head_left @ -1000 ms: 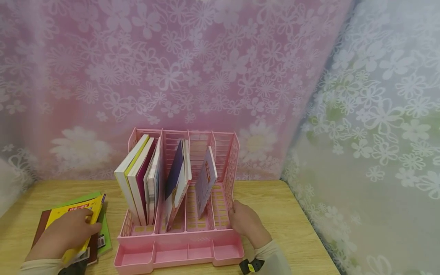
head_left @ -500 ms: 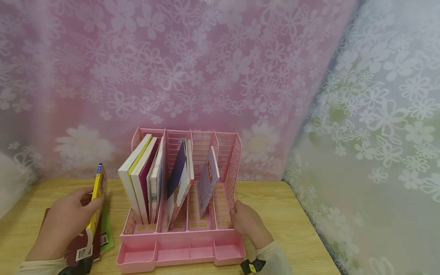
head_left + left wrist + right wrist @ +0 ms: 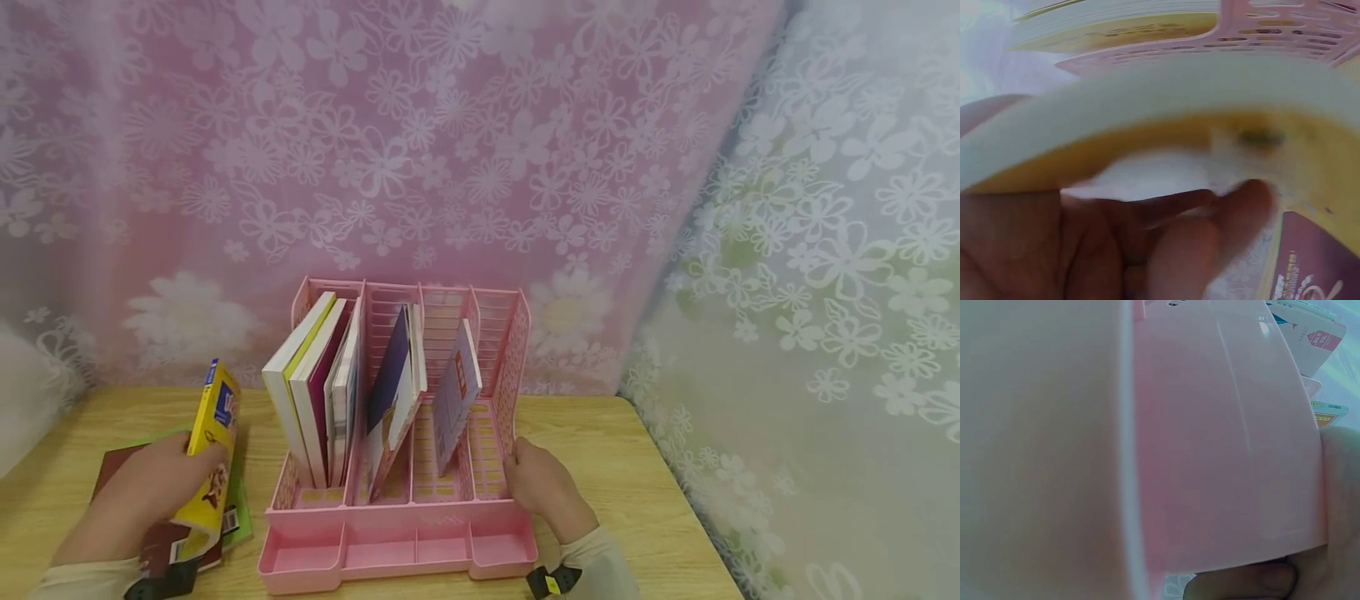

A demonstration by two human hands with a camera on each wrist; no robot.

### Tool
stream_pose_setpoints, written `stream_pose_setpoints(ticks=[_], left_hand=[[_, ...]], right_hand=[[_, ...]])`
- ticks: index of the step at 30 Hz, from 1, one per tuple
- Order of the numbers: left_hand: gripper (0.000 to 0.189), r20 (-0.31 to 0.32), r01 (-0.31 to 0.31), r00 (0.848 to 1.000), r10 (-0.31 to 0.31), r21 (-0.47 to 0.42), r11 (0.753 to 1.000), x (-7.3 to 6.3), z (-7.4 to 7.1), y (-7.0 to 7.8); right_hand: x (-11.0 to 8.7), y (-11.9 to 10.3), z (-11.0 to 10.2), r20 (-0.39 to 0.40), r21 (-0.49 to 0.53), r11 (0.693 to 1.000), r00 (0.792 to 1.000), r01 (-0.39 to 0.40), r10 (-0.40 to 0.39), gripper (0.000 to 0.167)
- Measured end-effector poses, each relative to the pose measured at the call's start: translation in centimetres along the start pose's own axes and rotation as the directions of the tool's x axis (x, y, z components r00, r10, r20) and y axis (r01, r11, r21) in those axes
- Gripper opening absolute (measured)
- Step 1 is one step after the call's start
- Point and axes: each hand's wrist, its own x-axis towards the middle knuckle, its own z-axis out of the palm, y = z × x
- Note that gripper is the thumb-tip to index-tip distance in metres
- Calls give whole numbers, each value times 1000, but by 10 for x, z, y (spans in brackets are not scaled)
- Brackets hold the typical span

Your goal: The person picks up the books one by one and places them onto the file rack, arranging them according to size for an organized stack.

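Observation:
My left hand [image 3: 153,479] pinches a yellow softcover book [image 3: 213,446], thumb on its cover, standing it nearly upright over a small pile. The book bows at its near end; its thick page edge [image 3: 1166,94] spans the left wrist view with my fingers beneath. Under it lie a maroon book [image 3: 156,554] and a green book [image 3: 238,492]. My right hand [image 3: 543,483] grips the right side wall of a pink book rack [image 3: 397,512]. In the right wrist view that pink wall [image 3: 1229,437] fills the middle, fingers wrapped at its edge.
Several thick white-paged books [image 3: 300,400] fill the rack's left slot. Thin books [image 3: 393,408] lean in the second, and a lilac book [image 3: 456,400] in the third. Shallow trays [image 3: 303,554] run along the front. The wooden table [image 3: 607,450] meets floral curtains [image 3: 480,192] behind.
My left hand has raised the yellow book from lying on the pile to nearly upright, then turned it so its cover shows. My right hand has kept its grip on the rack.

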Motion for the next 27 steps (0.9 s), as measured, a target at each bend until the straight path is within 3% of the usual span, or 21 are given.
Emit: stream_pose_setpoints(ticks=[3, 6, 10, 12, 15, 18, 20, 21, 24, 27], left_hand=[[75, 37, -28, 999, 27, 11, 1000, 2, 5, 1], [72, 32, -36, 999, 35, 40, 999, -1, 5, 2], [69, -32, -39, 999, 42, 97, 995, -7, -1, 5], [70, -95, -44, 994, 57, 125, 991, -9, -3, 8], [72, -216, -33, 974, 62, 135, 990, -10, -5, 10], [73, -332, -28, 941, 70, 130, 991, -8, -4, 10], [73, -381, -29, 922, 73, 122, 992, -5, -2, 9], [73, -384, -34, 920, 77, 117, 993, -3, 0, 8], [72, -351, -40, 932, 87, 138, 990, 3, 3, 3], [73, -226, -26, 972, 59, 147, 989, 9, 7, -3]], right_hand=[[0, 1, 1, 5, 13, 1000, 1000, -8, 8, 23], [1, 0, 2, 11, 19, 1000, 1000, -13, 13, 25], [1, 1, 1, 2, 0, 1000, 1000, -6, 6, 24], [1, 2, 0, -8, -15, 1000, 1000, 3, -3, 23], [1, 1, -1, -16, -22, 1000, 1000, 8, -8, 22], [0, 1, -1, -16, -13, 1000, 1000, 2, -3, 22], [0, 1, -1, -18, -7, 1000, 1000, 0, 0, 22], [-1, 2, -1, -18, -5, 1000, 1000, -1, 0, 22], [-1, 1, -1, -23, -10, 1000, 1000, 9, -9, 22], [0, 1, -1, -26, -18, 1000, 1000, 14, -15, 22]])
